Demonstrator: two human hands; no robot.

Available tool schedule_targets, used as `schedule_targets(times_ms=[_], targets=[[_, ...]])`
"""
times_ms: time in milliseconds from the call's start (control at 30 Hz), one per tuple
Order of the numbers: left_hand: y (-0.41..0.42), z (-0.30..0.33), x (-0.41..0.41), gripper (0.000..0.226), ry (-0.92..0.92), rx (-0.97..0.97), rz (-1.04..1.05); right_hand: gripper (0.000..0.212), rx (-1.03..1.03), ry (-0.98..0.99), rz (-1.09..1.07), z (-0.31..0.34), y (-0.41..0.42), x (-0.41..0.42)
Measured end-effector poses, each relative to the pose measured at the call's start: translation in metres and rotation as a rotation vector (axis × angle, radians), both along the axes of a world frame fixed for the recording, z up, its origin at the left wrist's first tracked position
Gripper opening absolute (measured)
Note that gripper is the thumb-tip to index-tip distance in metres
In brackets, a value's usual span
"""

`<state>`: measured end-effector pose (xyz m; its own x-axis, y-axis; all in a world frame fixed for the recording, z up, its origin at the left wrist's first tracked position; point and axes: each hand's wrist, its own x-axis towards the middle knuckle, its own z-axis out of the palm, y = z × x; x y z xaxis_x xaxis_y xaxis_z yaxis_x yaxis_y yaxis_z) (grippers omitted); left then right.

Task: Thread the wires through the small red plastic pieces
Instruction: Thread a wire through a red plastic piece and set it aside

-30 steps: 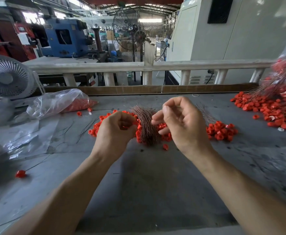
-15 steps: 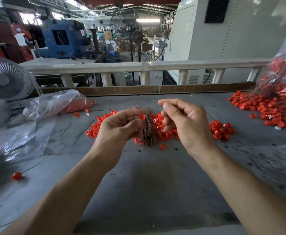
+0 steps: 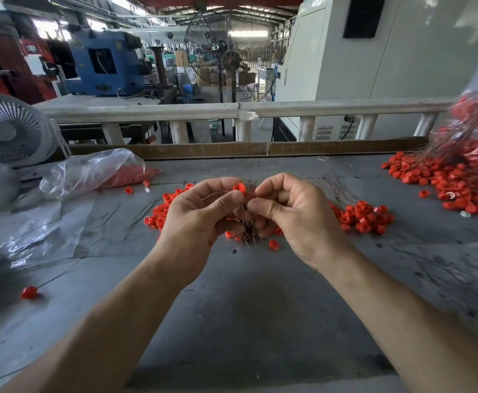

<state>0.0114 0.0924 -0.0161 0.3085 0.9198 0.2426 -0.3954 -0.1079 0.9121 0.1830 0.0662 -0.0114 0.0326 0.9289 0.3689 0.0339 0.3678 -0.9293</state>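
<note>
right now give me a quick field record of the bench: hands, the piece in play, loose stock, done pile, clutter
left hand: pinches one red piece between thumb and forefinger
right hand: fingertips pinched together right beside that piece; the wire itself is too thin to make out
wire bundle: on the table under the hands
loose red pieces: heaped around and behind the hands
threaded pieces: pile at far right, wires sticking out
plastic bag: left, holds more red pieces
desk fan: far left edge
table: grey, scuffed

White desk fan [image 3: 9,129] left, plastic bag [image 3: 90,173] beside it.
</note>
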Motion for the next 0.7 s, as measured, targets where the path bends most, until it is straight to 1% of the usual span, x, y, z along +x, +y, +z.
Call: schedule_targets(times_ms=[233,367,500,533,700], targets=[[-0.002,0.001,0.002,0.031,0.019,0.045,0.13,0.02,-0.016,-0.029,0.065,-0.004,-0.001,-0.003],[-0.001,0.001,0.0,0.029,0.0,0.064,0.189,0.01,-0.014,-0.153,0.013,-0.009,0.001,-0.002],[0.0,0.001,-0.001,0.03,-0.019,0.061,0.196,0.01,0.079,-0.228,-0.052,-0.008,-0.001,0.0],[0.001,0.001,-0.001,0.03,-0.026,0.056,0.199,0.011,0.117,-0.207,-0.068,-0.006,-0.002,0.002],[0.003,0.0,-0.002,0.03,-0.016,0.037,0.157,0.009,0.237,0.037,-0.108,0.01,-0.009,0.008]])
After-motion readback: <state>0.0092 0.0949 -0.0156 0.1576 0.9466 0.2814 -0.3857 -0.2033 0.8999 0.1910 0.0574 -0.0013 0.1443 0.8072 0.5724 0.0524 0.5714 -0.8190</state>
